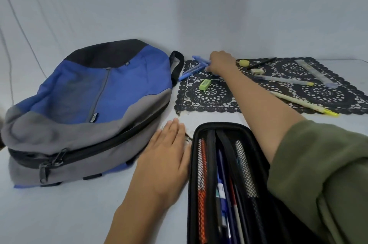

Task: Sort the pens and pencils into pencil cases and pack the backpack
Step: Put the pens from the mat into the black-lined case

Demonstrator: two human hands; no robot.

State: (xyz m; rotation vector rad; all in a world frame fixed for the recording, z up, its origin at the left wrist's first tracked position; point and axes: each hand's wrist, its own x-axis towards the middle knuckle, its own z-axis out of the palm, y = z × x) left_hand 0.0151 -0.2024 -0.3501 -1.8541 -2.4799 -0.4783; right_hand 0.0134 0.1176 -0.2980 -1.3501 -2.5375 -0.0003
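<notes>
A blue, grey and black backpack (89, 112) lies flat on the left of the table, its main zipper shut. An open black pencil case (225, 180) lies in front of me and holds several pens and pencils under mesh. My left hand (167, 156) rests flat on the table against the case's left edge. My right hand (220, 62) reaches far out over a black lace mat (209, 98) and grips a bunch of blue pens (192, 69) at the mat's far left corner.
On the mat lie a green eraser (205, 84), a yellow eraser (244, 62), a small beige eraser (257, 71), a black pen (260, 63), a clear ruler (316, 73) and two yellow-tipped pens (282, 80) (306, 105). A white wall stands right behind.
</notes>
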